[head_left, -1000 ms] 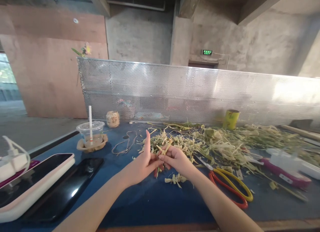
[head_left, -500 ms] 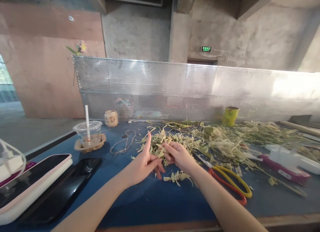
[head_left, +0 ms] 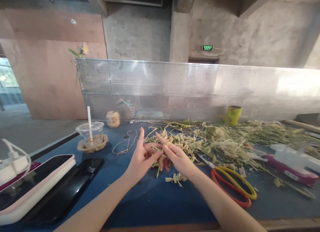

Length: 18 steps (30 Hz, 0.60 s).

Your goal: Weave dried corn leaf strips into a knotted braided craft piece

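My left hand (head_left: 143, 160) and my right hand (head_left: 177, 158) meet over the blue table, thumbs and fingers pinched together on a thin pale-green strip of dried plant fibre (head_left: 158, 148). My left index finger points up, while its thumb presses on the strip. The right fingertips touch the left ones, and part of the strip is hidden between them. Behind the hands lies a heap of knotted, shredded fibre (head_left: 186, 140). A short frayed knotted piece (head_left: 176, 179) rests just in front of my right hand. Scissors (head_left: 217, 172) with red and yellow handles lie beside my right forearm.
Left stand a lidded plastic cup with straw (head_left: 96, 138), a wrapped jar (head_left: 113, 119), a loop of cord (head_left: 126, 145) and two phones, one black (head_left: 67, 188). Rightward are loose fibres (head_left: 230, 142), a yellow-green tube (head_left: 233, 116) and a purple-white power strip (head_left: 291, 170). A perforated metal screen (head_left: 160, 88) stands behind.
My hands have drawn closer together, and the right index finger has stretched out upward over the left fingers. The view has shifted slightly.
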Available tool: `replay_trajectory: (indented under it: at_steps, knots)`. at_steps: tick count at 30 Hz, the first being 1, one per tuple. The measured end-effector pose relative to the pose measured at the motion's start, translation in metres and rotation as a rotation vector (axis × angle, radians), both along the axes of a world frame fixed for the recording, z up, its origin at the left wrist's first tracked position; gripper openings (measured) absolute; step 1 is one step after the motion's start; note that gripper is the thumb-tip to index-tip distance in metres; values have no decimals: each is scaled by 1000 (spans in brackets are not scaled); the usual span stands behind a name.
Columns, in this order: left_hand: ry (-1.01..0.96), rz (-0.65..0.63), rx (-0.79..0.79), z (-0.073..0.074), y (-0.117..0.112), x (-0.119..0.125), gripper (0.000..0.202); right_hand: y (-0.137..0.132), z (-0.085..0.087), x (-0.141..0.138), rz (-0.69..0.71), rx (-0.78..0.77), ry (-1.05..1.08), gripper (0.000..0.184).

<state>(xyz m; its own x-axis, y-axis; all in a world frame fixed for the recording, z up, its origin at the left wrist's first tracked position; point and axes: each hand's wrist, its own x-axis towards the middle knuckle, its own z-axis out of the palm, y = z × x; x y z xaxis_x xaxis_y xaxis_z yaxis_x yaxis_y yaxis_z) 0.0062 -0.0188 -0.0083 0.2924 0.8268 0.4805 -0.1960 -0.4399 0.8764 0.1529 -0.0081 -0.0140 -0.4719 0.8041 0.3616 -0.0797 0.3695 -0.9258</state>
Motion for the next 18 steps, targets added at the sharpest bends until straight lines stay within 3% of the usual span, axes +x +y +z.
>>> replay_trajectory:
  at_steps: [3,5,11,18]
  knots:
    - [4,49,11,-2,1,-1,92,-1,2,4,-235,224,-123,43]
    - [26,46,-21,-2,0,0,90,-2,4,6,-283,296,-154,38]
    - [53,-26,-173,3,-8,7,96,-2,7,4,-171,253,-121,31]
    - [51,-51,-185,2,-6,7,94,-2,-2,-4,-381,263,-28,32]
